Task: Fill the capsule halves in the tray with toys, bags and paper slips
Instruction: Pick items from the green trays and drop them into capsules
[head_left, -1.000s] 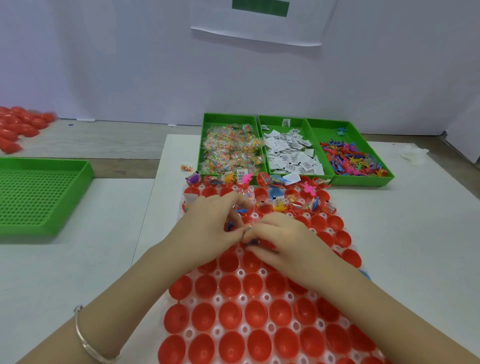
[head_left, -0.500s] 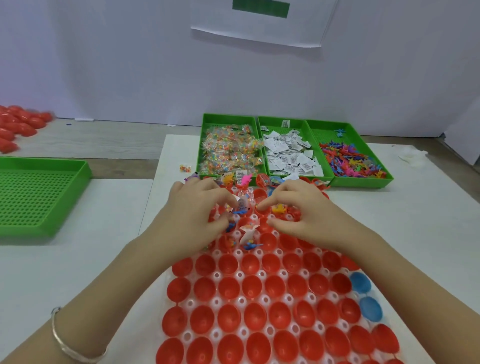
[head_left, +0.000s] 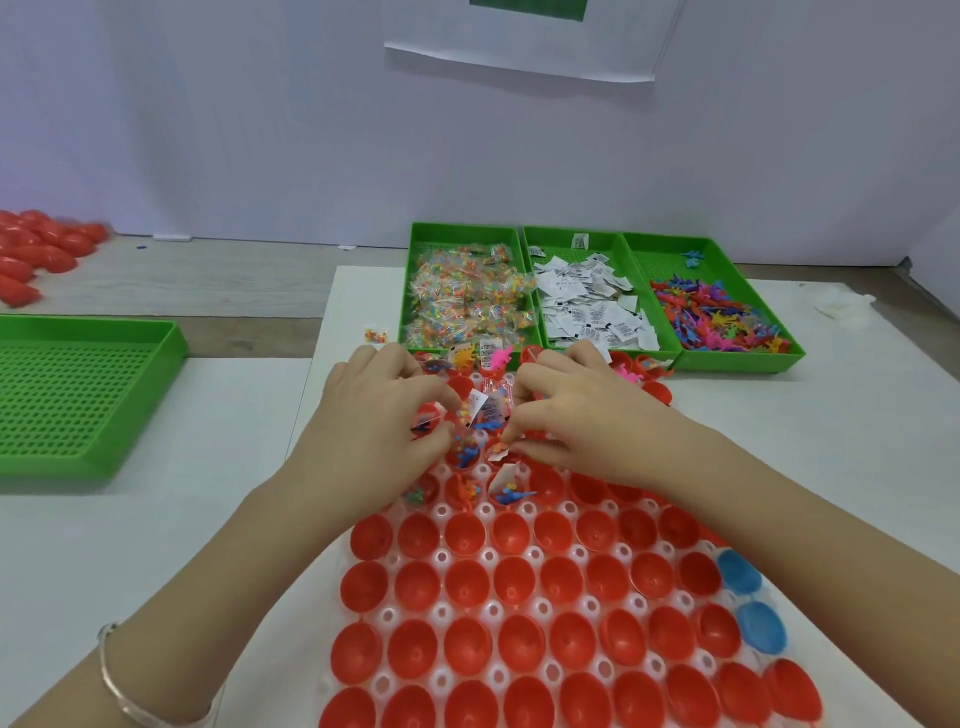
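Head view: we see both hands curled over the far rows of red capsule halves (head_left: 514, 582) in the tray (head_left: 441, 556). The left hand (head_left: 374, 431) pinches a bead bag (head_left: 464, 415) between thumb and forefinger (right at their tips). The right hand (head_left: 582, 421) has bent fingers, tips close together beside a paper slip (head_left: 477, 402) and a blue toy (head_left: 488, 426) lying between the hands; whether they grip anything, we cannot tell.
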